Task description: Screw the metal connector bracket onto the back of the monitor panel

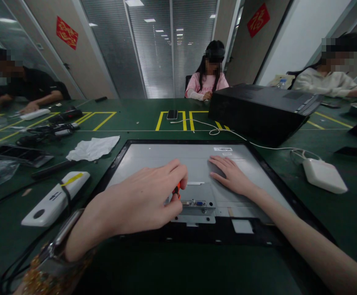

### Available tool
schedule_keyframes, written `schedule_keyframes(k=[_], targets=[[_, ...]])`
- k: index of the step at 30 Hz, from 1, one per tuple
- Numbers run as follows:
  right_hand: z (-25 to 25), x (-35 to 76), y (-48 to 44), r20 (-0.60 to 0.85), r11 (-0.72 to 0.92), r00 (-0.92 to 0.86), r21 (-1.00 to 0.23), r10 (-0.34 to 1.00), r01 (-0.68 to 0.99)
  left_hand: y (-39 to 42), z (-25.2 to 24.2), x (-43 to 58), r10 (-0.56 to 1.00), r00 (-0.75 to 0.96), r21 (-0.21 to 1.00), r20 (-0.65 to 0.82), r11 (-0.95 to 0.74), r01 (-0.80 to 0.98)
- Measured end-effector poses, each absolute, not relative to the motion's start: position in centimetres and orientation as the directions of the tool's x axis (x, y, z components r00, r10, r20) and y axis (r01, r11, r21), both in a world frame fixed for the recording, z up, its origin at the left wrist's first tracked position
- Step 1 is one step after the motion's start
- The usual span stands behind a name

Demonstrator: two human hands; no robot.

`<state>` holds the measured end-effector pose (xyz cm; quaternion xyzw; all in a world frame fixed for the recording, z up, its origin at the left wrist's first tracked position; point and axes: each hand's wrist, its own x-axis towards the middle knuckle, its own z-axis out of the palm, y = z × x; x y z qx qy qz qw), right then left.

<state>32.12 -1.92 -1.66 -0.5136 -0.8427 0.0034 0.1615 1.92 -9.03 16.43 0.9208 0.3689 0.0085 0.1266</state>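
A flat display panel (154, 157) with a grey metal back and black frame lies face down in front of me. My left hand (163, 192) is closed on a small orange-and-black screwdriver (177, 190), mostly hidden by the fingers. It is over the metal bracket (209, 211) at the panel's near side, where a blue video port (199, 203) shows. The screwdriver's tip is out of sight behind my hand. Flat on the grey back, fingers spread, rests my right hand (229, 174), holding nothing.
Beyond the panel stands a large black case (258, 108). A white adapter (324, 175) with a cable lies right. At left are a white power bank-like box (55, 199), crumpled tissue (94, 148) and dark cables (48, 131). A phone (172, 114) lies farther back; several people sit around.
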Motion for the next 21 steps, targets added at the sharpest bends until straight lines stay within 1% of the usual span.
schedule_keyframes(k=[7, 10, 15, 18, 21], targets=[[-1.4, 32.0, -2.0, 0.25, 0.466, -0.42, -0.17, 0.873, 0.868, -8.7, 16.0, 1.9, 0.686, 0.723, 0.262, -0.081, -0.685, 0.68], [-1.4, 32.0, -2.0, 0.25, 0.468, -0.421, -0.172, 0.872, 0.867, -8.5, 15.8, 1.9, 0.698, 0.714, 0.203, -0.064, -0.691, 0.694], [-1.5, 32.1, -1.9, 0.259, 0.471, -0.421, -0.179, 0.869, 0.864, -8.0, 15.8, 2.4, 0.697, 0.717, 0.056, -0.009, -0.715, 0.697], [-1.6, 32.1, -1.9, 0.27, 0.477, -0.423, -0.184, 0.865, 0.859, -7.9, 15.7, 2.8, 0.671, 0.742, 0.014, 0.016, -0.742, 0.67], [-1.6, 32.1, -1.9, 0.273, 0.478, -0.423, -0.182, 0.864, 0.859, -8.1, 15.7, 3.2, 0.664, 0.747, -0.002, 0.033, -0.748, 0.664]])
